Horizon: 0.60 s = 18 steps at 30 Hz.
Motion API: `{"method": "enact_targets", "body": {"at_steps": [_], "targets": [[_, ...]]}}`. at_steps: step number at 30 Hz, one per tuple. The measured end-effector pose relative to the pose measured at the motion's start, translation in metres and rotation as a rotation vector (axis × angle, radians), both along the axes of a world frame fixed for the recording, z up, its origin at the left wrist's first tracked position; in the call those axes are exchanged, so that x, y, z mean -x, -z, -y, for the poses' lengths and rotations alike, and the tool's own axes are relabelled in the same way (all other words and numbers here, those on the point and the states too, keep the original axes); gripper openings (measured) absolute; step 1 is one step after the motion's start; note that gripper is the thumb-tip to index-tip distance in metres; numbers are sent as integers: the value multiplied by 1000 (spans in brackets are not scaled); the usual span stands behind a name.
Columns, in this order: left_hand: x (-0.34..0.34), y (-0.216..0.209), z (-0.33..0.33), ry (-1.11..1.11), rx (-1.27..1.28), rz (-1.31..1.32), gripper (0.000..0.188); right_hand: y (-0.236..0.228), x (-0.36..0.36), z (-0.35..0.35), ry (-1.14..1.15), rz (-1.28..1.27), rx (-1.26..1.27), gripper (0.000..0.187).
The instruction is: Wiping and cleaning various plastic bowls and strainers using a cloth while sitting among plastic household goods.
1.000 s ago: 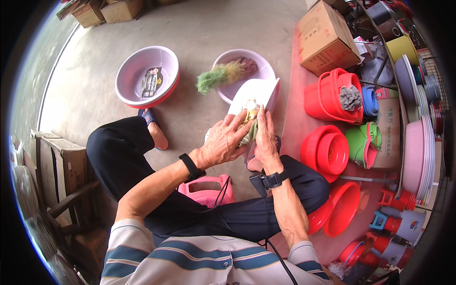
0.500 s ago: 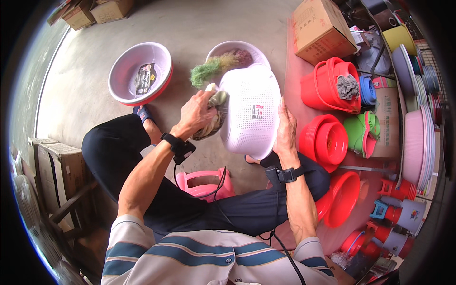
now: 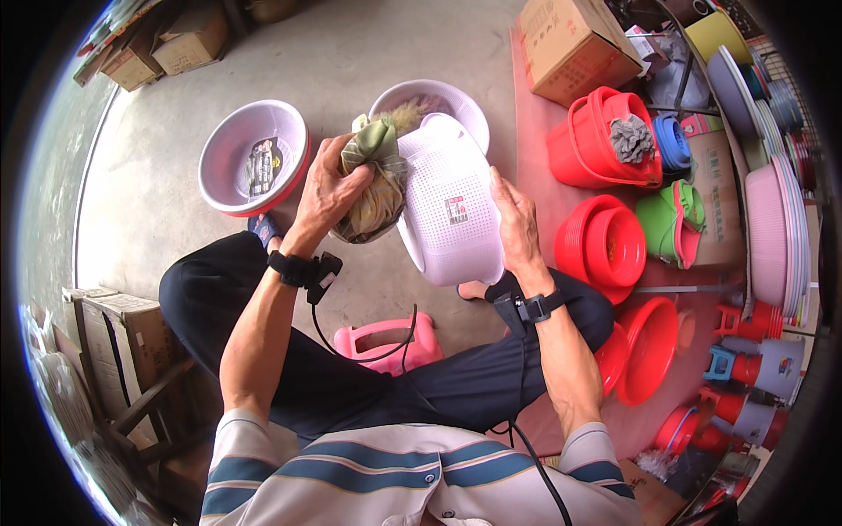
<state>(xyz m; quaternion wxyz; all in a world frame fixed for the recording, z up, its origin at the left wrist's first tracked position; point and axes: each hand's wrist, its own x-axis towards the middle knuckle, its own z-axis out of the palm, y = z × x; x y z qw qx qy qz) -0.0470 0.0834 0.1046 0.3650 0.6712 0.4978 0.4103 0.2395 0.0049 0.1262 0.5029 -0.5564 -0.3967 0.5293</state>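
Note:
Over the space between my knees, my right hand (image 3: 519, 223) grips the right rim of a pale lilac plastic colander (image 3: 447, 180), which is tilted with its perforated, labelled side toward me. My left hand (image 3: 328, 195) is closed on a bunched green and brown patterned cloth (image 3: 375, 197). The cloth lies at the colander's left edge; whether it presses on it I cannot tell. Behind them a pale lilac basin (image 3: 469, 105) stands on the floor with a fluffy duster (image 3: 412, 112) in it, partly hidden by the cloth and colander.
A lilac basin (image 3: 219, 167) stacked on a red one stands at the left. By my feet is a pink plastic stool (image 3: 412, 342). Red buckets (image 3: 588, 140), red basins (image 3: 570, 241), a green bucket (image 3: 658, 223) and a cardboard box (image 3: 574, 53) line the right side.
My left hand and the cloth have moved left and up along the colander's edge. The colander has tilted and shifted slightly left, still in my right hand. The head view has shifted a little.

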Motion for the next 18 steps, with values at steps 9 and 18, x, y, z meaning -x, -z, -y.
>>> {"method": "enact_targets", "body": {"at_steps": [9, 18], "targets": [[-19, -17, 9, 152, -218, -9, 51, 6, 10, -4, -58, 206, 0, 52], [-27, -33, 12, 250, -330, -68, 53, 25, 6, -3, -154, 273, -33, 52]]}}
